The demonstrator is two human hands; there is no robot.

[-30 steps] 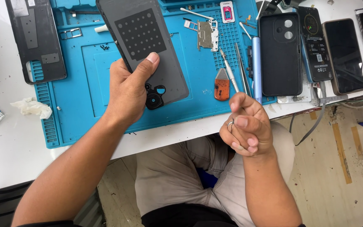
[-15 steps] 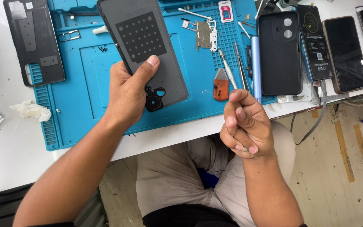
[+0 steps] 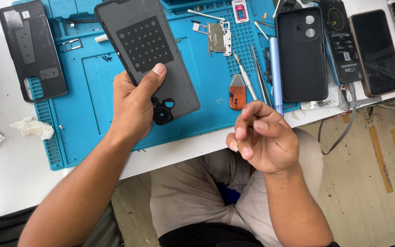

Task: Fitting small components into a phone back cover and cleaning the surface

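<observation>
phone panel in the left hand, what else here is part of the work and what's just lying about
In hand:
left hand grips the dark phone panel
right hand, fingers curled, off the table edge
blue work mat

Lying about:
black back cover
black phone case
orange pry tool
crumpled tissue

Person seen from above: left hand (image 3: 133, 107) and right hand (image 3: 264, 137) bare, forearms unsleeved; grey-beige trousers, black garment edge at the waist.
</observation>
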